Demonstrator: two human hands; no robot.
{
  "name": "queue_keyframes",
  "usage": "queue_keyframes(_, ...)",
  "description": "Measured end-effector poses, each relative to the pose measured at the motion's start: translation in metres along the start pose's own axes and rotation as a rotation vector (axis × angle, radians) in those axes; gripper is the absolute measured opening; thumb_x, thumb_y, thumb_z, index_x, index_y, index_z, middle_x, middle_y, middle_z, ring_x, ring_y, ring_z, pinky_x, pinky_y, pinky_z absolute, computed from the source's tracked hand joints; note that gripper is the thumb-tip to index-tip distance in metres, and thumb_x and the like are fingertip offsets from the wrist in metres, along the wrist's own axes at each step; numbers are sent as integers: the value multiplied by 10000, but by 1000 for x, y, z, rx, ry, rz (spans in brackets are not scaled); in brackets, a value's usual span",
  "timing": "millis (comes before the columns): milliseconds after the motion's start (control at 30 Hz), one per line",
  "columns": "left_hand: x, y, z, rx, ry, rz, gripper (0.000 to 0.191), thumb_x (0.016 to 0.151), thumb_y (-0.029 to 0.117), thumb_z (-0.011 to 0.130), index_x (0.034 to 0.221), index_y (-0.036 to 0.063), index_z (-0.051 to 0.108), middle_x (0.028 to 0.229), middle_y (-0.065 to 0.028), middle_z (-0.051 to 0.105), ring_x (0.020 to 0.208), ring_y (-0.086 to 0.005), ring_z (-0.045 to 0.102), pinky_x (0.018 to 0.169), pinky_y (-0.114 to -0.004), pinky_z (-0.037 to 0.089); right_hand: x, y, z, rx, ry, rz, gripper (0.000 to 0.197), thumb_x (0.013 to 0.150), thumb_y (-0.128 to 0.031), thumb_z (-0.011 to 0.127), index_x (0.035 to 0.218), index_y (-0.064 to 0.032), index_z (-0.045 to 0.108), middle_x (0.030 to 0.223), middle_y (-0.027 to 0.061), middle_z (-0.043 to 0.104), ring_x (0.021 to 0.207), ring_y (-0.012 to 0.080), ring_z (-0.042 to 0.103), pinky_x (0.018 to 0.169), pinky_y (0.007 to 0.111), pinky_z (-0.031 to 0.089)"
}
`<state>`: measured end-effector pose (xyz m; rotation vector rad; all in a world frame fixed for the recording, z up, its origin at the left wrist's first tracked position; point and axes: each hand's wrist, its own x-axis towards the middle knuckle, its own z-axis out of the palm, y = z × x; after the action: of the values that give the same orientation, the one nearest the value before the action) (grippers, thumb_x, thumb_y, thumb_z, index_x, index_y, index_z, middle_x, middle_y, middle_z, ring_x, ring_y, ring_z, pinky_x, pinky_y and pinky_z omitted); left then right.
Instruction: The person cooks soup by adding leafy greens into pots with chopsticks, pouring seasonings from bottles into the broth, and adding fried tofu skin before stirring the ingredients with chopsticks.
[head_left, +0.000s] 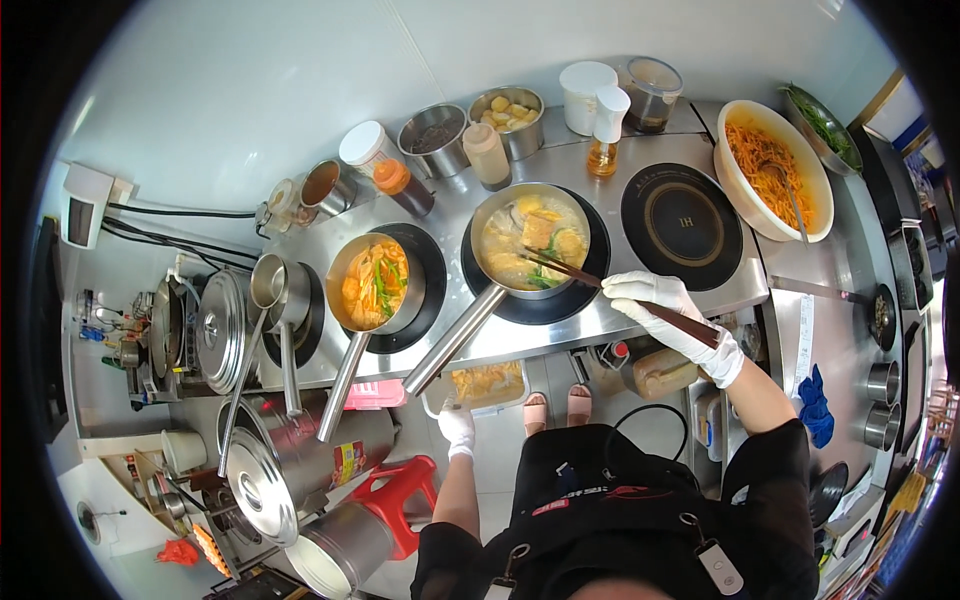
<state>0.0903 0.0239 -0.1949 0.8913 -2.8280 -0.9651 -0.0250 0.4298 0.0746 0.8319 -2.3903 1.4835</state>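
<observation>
My right hand (660, 304), in a white glove, grips dark wooden chopsticks (649, 309). Their tips reach into a steel saucepan (587, 225) of pale broth with tofu-like pieces and greens, set on a black induction hob (600, 247). My left hand (457, 427), gloved too, is below the counter edge at the near rim of a clear plastic container (506, 409) of yellowish food; whether its fingers touch the rim I cannot tell. To the left, a second saucepan (410, 309) holds orange noodles with green stalks, partly over another hob.
A white bowl (821, 206) of shredded orange food stands right of an unoccupied hob (682, 225). Squeeze bottles (487, 154) and steel pots (527, 142) line the wall. Pan handles (456, 341) jut over the front edge. A red stool (397, 499) and large steel drums stand at left.
</observation>
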Motion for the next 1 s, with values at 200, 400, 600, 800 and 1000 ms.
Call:
queue_keyframes(200, 2, -15, -6, -71, -97, 128, 532, 748, 216, 714, 1219, 9, 577, 875, -192, 676, 758, -296, 664, 725, -370, 507, 7, -16, -4, 75, -28, 96, 170, 818, -14, 644, 986, 12, 649, 1011, 140, 664, 911, 245, 650, 810, 302, 522)
queue_keyframes(400, -25, -5, -49, -149, -279, 78, 541, 788, 134, 707, 1261, -54, 522, 730, -28, 609, 625, -92, 534, 591, -237, 462, 10, -33, -8, 40, 16, 166, 151, 831, -14, 632, 975, 29, 648, 1011, 136, 666, 929, 224, 649, 816, 293, 522)
queue_keyframes(600, -14, -28, -63, -233, -386, 49, 450, 797, 133, 693, 1199, -33, 576, 720, -36, 633, 637, -97, 557, 615, -243, 465, 26, -41, 11, 67, 124, 214, 161, 827, -18, 640, 982, 20, 656, 1003, 155, 660, 911, 216, 648, 818, 290, 517)
queue_keyframes(800, -4, -18, -63, -299, -554, 79, 356, 817, 141, 682, 1128, -18, 614, 769, -52, 642, 678, -96, 562, 646, -246, 466, 22, -48, 26, 14, 93, 256, 146, 843, -39, 634, 981, 1, 660, 1016, 121, 658, 935, 204, 636, 836, 296, 509)
queue_keyframes(1000, 8, 2, -56, -295, -686, 145, 380, 850, 169, 645, 1152, -55, 589, 800, -62, 644, 681, -105, 591, 653, -244, 488, 36, -39, 29, -15, 286, 378, 174, 855, -59, 627, 1013, 7, 662, 1043, 118, 666, 957, 213, 636, 861, 287, 499)
